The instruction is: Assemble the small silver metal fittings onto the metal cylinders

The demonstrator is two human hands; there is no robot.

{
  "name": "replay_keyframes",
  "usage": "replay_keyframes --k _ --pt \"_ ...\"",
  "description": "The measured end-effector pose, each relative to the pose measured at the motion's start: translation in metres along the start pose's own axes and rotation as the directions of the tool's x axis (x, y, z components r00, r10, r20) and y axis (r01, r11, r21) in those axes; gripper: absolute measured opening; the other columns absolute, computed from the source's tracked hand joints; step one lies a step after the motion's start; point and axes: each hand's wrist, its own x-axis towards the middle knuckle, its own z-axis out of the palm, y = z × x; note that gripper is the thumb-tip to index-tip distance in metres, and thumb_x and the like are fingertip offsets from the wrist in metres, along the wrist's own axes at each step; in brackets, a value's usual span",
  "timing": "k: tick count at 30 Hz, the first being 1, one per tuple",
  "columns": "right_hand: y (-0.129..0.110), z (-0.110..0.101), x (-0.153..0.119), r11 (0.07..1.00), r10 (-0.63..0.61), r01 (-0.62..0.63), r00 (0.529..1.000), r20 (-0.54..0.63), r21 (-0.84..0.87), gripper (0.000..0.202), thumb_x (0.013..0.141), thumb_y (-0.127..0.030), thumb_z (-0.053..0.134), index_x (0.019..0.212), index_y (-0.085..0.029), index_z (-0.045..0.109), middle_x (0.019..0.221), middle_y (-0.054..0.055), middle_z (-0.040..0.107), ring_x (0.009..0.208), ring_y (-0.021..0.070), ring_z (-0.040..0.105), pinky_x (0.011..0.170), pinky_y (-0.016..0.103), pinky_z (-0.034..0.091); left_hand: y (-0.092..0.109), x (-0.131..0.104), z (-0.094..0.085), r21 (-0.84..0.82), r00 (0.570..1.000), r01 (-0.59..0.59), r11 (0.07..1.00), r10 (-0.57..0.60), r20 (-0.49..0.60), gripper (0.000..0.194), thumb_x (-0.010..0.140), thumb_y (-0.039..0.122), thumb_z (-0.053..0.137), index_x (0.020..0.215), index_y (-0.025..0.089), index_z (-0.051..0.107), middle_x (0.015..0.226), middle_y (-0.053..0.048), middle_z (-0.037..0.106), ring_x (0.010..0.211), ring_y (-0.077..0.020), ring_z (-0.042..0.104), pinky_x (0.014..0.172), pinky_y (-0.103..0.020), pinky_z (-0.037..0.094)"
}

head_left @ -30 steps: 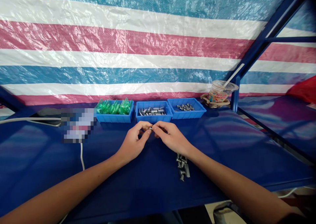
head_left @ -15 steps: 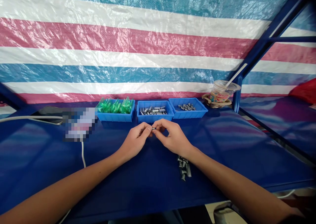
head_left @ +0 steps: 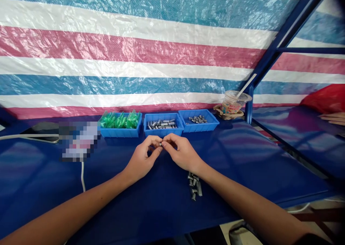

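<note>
Fingertip to fingertip, my left hand [head_left: 141, 157] and my right hand [head_left: 183, 154] pinch one small metal fastener [head_left: 161, 144] between them. Mostly covered by the fingers, it shows only a silver end. Just beyond the hands is a blue bin [head_left: 164, 132] of metal cylinders. The blue bin to its right [head_left: 202, 127] holds small metal screws. Beside my right wrist, several metal fasteners [head_left: 194, 188] lie in a loose pile, some with flared heads; the forearm hides part of the pile.
A third blue bin [head_left: 121, 132] at left holds green plastic packets. Farther left are a blurred-out item [head_left: 81, 140], a dark flat device [head_left: 40, 131] and a white cable [head_left: 83, 176]. A plastic cup [head_left: 233, 103] with a straw stands back right, by a blue frame post [head_left: 249, 104].
The view has shifted, so everything sits slightly further left and lower. My fingers have changed their grip on the fastener, showing its silver end. At far right, part of another person's hand has appeared.
</note>
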Motion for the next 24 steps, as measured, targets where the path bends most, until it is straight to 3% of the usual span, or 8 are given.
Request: replay_keyframes --k 4,7,9,11,15,18,20,24 --pt "0.0 0.0 -0.002 0.991 -0.109 0.116 0.987 -0.115 0.058 0.005 0.083 -0.021 0.052 0.083 -0.018 0.056 0.076 0.001 0.064 0.069 0.0126 0.06 0.061 0.025 0.047 -0.004 0.001 0.001 -0.002 0.997 0.068 0.998 -0.068 0.044 0.026 0.086 0.03 0.051 0.11 0.02 0.048 0.089 -0.002 0.059 0.08 -0.0149 0.058 0.073 -0.028 0.045" --pt "-0.003 -0.012 0.002 0.953 -0.297 0.3 0.89 -0.347 -0.048 0.006 0.082 -0.018 0.052 0.086 -0.02 0.055 0.081 0.002 0.063 0.073 0.0138 0.061 0.068 0.027 0.049 -0.003 0.0 0.001 0.073 0.99 0.108 0.991 -0.115 0.088 0.03 0.088 0.032 0.048 0.115 0.021 0.043 0.091 -0.003 0.059 0.078 -0.0154 0.057 0.071 -0.028 0.046" --pt "-0.004 -0.028 0.009 0.905 -0.425 0.351 0.783 -0.455 -0.242 0.008 0.083 -0.016 0.051 0.088 -0.021 0.055 0.084 0.004 0.062 0.077 0.0156 0.059 0.073 0.031 0.049 0.001 -0.004 0.001 0.205 0.99 0.018 0.979 -0.045 0.131 0.028 0.089 0.03 0.046 0.115 0.021 0.044 0.095 -0.004 0.058 0.085 -0.0174 0.057 0.077 -0.032 0.046" --pt "-0.004 -0.044 0.017 0.856 -0.487 0.297 0.737 -0.469 -0.422 0.009 0.084 -0.017 0.05 0.09 -0.021 0.056 0.087 0.007 0.062 0.083 0.0189 0.058 0.079 0.035 0.047 0.006 -0.008 0.002 0.351 0.959 -0.18 0.919 0.085 0.27 0.027 0.089 0.028 0.047 0.114 0.021 0.047 0.102 -0.007 0.058 0.095 -0.0207 0.054 0.086 -0.036 0.043" --pt "-0.001 -0.06 0.014 0.803 -0.457 0.181 0.798 -0.392 -0.568 0.014 0.084 -0.02 0.048 0.096 -0.019 0.055 0.093 0.009 0.06 0.09 0.0227 0.055 0.081 0.038 0.043 0.013 -0.015 0.004 0.418 0.797 -0.505 0.755 0.222 0.562 0.032 0.088 0.029 0.049 0.119 0.022 0.051 0.115 -0.009 0.057 0.107 -0.0254 0.048 0.091 -0.041 0.038" --pt "0.001 -0.057 -0.01 0.752 -0.357 0.187 0.922 -0.152 -0.632 0.014 0.08 -0.021 0.052 0.093 -0.019 0.056 0.079 0.005 0.06 0.078 0.0205 0.056 0.075 0.035 0.041 0.012 -0.016 0.005 0.452 0.801 -0.512 0.73 0.217 0.558 0.033 0.089 0.032 0.048 0.119 0.021 0.052 0.114 -0.01 0.056 0.107 -0.0258 0.047 0.09 -0.041 0.038" --pt "0.004 -0.053 -0.027 0.755 -0.169 0.159 0.985 0.046 -0.636 0.005 0.078 -0.023 0.055 0.082 -0.019 0.057 0.068 0.002 0.058 0.065 0.017 0.054 0.066 0.031 0.038 0.012 -0.015 0.006 0.467 0.807 -0.504 0.726 0.205 0.554 0.032 0.089 0.033 0.047 0.118 0.02 0.052 0.113 -0.011 0.057 0.106 -0.026 0.047 0.09 -0.041 0.038" --pt "0.012 -0.053 -0.037 0.801 0.129 0.017 0.971 0.2 -0.598 0.014 0.08 -0.018 0.05 0.067 -0.019 0.053 0.058 -0.001 0.056 0.053 0.0123 0.05 0.052 0.025 0.032 0.014 -0.015 0.006 0.466 0.82 -0.47 0.75 0.175 0.546 0.03 0.089 0.031 0.047 0.115 0.02 0.054 0.113 -0.01 0.057 0.106 -0.0262 0.048 0.089 -0.04 0.038"
